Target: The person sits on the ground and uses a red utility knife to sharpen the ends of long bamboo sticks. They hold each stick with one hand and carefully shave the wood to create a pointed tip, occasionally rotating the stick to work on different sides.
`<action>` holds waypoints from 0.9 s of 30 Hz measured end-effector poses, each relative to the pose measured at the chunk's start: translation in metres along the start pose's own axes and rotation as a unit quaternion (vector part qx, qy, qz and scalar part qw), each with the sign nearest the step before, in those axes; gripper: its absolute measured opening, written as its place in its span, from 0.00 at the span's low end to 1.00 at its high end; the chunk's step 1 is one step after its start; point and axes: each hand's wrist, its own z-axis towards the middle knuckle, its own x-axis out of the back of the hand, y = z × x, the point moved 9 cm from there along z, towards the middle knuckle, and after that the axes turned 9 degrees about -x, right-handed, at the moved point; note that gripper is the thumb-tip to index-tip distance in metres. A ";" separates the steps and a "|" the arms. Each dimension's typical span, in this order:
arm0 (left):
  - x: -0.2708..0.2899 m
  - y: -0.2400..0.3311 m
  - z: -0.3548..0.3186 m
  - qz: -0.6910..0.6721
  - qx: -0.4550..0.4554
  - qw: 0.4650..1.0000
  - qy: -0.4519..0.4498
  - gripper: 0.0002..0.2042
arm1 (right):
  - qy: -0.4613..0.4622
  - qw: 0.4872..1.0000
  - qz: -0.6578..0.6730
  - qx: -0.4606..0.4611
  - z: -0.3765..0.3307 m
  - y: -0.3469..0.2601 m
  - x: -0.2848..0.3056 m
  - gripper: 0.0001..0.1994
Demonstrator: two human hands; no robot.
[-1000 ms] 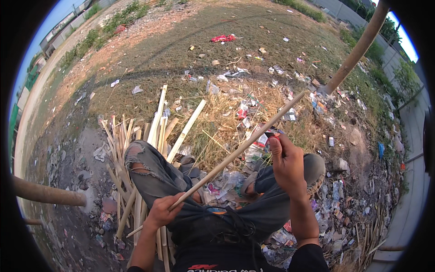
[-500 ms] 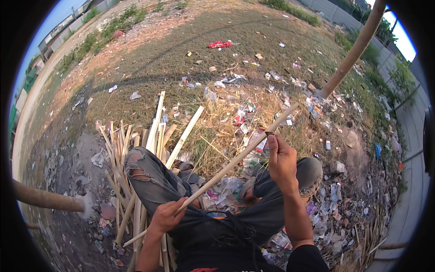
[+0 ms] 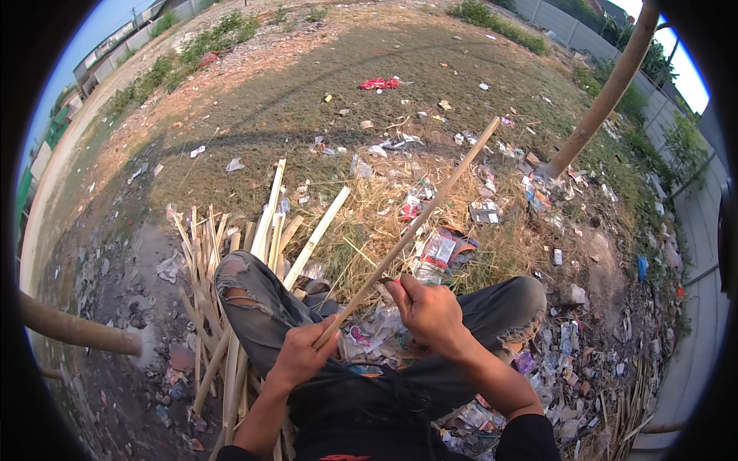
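Centrally, we see a long split bamboo strip [image 3: 419, 219] held across the lap, its long axis running from the lower left, at the left hand [image 3: 301, 355], up and away to the right, its free tip ending over the littered grass. Our left hand's fingers are closed around the near end of the strip. Our right hand [image 3: 432, 311] sits just beside the strip on its right, farther along it, with fingers curled shut on what appears to be a small blade or tool touching the strip; the tool itself is too small for us to tell. Thus most of the strip lies beyond both hands, forward and to the right. Below, our knees in torn grey trousers [image 3: 261, 303] frame the work. A pile of cut bamboo slats [image 3: 231, 253] lies on the ground to the left, near the left knee. A leaning pole [image 3: 607, 92] stands well apart at the upper right, with scattered litter [image 3: 430, 253] and dry grass between.
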 end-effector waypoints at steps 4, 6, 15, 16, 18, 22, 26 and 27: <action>0.006 0.011 0.009 0.004 0.035 0.999 -0.006 0.16 | 0.096 0.977 0.168 -0.091 0.034 0.043 0.057 0.22; 0.009 0.016 0.012 0.020 0.021 1.000 0.002 0.15 | 0.098 0.947 0.277 -0.126 0.029 0.050 0.068 0.21; -0.039 0.025 0.014 -0.057 0.002 0.996 -0.065 0.18 | -0.071 0.891 0.419 -0.163 0.015 0.023 0.020 0.15; -0.041 0.024 0.013 -0.078 0.029 0.993 -0.086 0.19 | -0.064 0.890 0.419 -0.169 0.015 0.026 0.022 0.15; -0.041 0.022 0.005 -0.117 0.087 0.981 -0.124 0.21 | -0.010 0.886 0.423 -0.189 0.019 0.040 0.036 0.15; -0.035 0.004 -0.016 -0.085 0.062 0.988 -0.110 0.23 | 0.095 0.972 0.191 -0.100 0.025 0.027 0.072 0.20; -0.026 0.009 -0.017 -0.063 0.015 0.997 -0.051 0.20 | 0.083 0.994 0.025 -0.070 0.018 0.021 0.068 0.22; -0.025 0.012 -0.016 -0.057 0.006 0.997 -0.042 0.20 | 0.083 0.994 0.005 -0.064 0.016 0.022 0.064 0.22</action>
